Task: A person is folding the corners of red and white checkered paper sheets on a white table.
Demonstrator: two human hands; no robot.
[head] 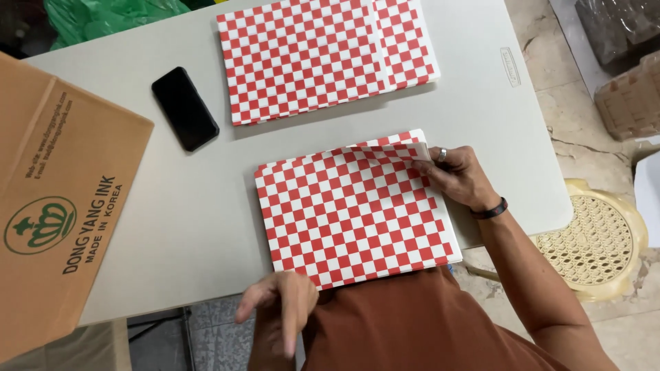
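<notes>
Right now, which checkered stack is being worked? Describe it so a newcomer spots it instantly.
Start at the grey table. Two stacks of red-and-white checkered paper lie on it; take the near stack, at the table's front edge by the person's body. Unlike the far stack beside the black phone, its top sheet's far right corner is lifted by the right hand, and the left hand hovers at its near edge.

The right hand (455, 175) pinches the far right corner of the top sheet on the near stack of red and white checked paper (354, 209). The left hand (278, 302) hangs loose off the near table (206, 227) edge. Another checked stack (323, 55) lies farther away, with a black phone (184, 108) to its left.
</notes>
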